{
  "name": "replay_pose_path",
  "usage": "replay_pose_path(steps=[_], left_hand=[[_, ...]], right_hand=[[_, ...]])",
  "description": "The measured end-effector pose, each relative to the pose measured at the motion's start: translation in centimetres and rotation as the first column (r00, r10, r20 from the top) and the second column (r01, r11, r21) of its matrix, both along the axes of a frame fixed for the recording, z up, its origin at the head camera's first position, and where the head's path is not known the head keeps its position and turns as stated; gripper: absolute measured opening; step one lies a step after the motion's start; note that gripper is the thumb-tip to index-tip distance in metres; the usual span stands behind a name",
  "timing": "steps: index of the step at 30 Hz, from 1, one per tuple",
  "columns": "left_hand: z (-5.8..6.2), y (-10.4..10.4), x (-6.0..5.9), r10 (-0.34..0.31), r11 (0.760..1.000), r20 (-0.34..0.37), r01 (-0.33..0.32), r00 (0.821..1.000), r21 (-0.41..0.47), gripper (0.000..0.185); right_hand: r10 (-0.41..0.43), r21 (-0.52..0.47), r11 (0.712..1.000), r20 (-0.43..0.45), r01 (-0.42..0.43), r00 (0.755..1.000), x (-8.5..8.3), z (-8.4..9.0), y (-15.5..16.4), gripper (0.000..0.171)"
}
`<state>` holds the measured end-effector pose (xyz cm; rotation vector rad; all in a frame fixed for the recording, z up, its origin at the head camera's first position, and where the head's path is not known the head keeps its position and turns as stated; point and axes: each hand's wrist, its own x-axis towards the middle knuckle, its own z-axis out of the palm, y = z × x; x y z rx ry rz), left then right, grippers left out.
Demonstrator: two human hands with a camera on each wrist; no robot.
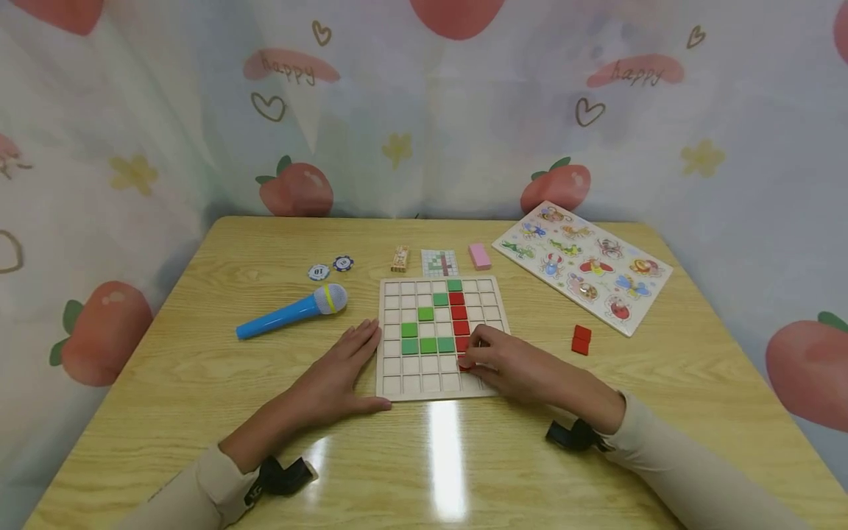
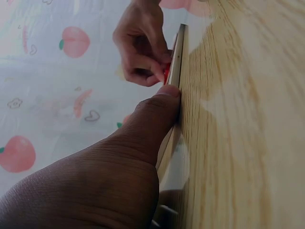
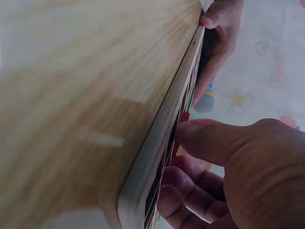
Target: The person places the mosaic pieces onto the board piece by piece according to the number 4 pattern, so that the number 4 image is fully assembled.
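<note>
A wooden grid board (image 1: 404, 368) lies mid-table, holding several green tiles (image 1: 427, 344) and a column of red tiles (image 1: 458, 313). My left hand (image 1: 344, 368) lies flat on the table with straight fingers along the board's left edge (image 2: 175, 71), thumb (image 2: 157, 112) against its near edge. My right hand (image 1: 503, 361) rests on the board's right part with curled fingers pinching a red tile (image 1: 465, 362) over a cell. The wrist views show the board edge (image 3: 162, 143) side-on, with the red tile (image 2: 166, 75) at the fingertips.
Two spare red tiles (image 1: 581, 339) lie right of the board. A blue toy microphone (image 1: 291, 311), two poker chips (image 1: 330, 268), a small wooden block (image 1: 400, 258), a pattern card (image 1: 440, 263), a pink block (image 1: 479, 255) and an animal peg puzzle (image 1: 583, 263) sit around it.
</note>
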<state>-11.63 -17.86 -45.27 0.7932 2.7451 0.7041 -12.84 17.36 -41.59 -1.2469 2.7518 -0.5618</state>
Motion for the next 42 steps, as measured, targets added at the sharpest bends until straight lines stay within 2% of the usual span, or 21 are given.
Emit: replay_pose_path(steps=[5,9,12,14,17,19,22,25,28,37,42], left_hand=[[0.0,0.0,-0.1,0.008,1.000,-0.003,-0.008,1.000,-0.007,0.124],[-0.1,0.0,-0.2,0.010,1.000,0.003,-0.010,1.000,-0.010,0.124],[-0.2,0.1,-0.2,0.009,1.000,0.003,-0.009,1.000,-0.012,0.125],[-0.2,0.2,-0.2,0.010,1.000,0.002,-0.010,1.000,-0.010,0.125],[-0.3,0.4,-0.1,0.012,1.000,-0.002,-0.012,1.000,-0.011,0.125],[-0.3,0.4,-0.1,0.011,1.000,-0.005,-0.011,1.000,-0.011,0.125],[-0.2,0.3,0.0,0.010,1.000,-0.002,-0.010,1.000,-0.012,0.125],[-0.2,0.2,-0.1,0.012,1.000,-0.002,-0.012,1.000,-0.009,0.125],[-0.4,0.2,-0.1,0.013,1.000,0.002,-0.013,1.000,-0.001,0.124],[-0.4,0.1,-0.1,0.008,1.000,0.000,-0.008,1.000,0.008,0.124],[-0.4,0.1,-0.1,0.004,1.000,-0.007,-0.004,1.000,0.005,0.124]], right_hand=[[0.011,0.000,1.000,-0.040,-0.011,0.999,-0.2,0.2,0.0,0.017],[0.001,-0.003,1.000,-0.020,-0.001,1.000,0.1,0.2,0.9,0.028],[-0.056,-0.072,0.996,-0.043,0.053,0.997,0.5,0.6,3.0,0.031],[-0.124,-0.147,0.983,-0.094,0.110,0.988,0.9,1.0,5.2,0.030],[-0.271,-0.228,0.946,-0.170,0.230,0.947,1.6,1.0,8.9,0.029],[-0.371,-0.238,0.915,-0.181,0.325,0.911,2.3,0.5,11.2,0.028],[-0.493,-0.178,0.865,-0.117,0.470,0.862,3.3,-0.6,13.7,0.026],[-0.544,-0.086,0.838,-0.071,0.538,0.836,3.7,-1.5,14.8,0.026],[-0.543,-0.058,0.840,-0.068,0.540,0.837,3.7,-2.0,15.0,0.025],[-0.501,-0.147,0.864,-0.136,0.482,0.855,3.7,-2.7,14.3,0.020],[-0.508,-0.155,0.859,-0.138,0.488,0.850,3.6,-2.6,14.3,0.022]])
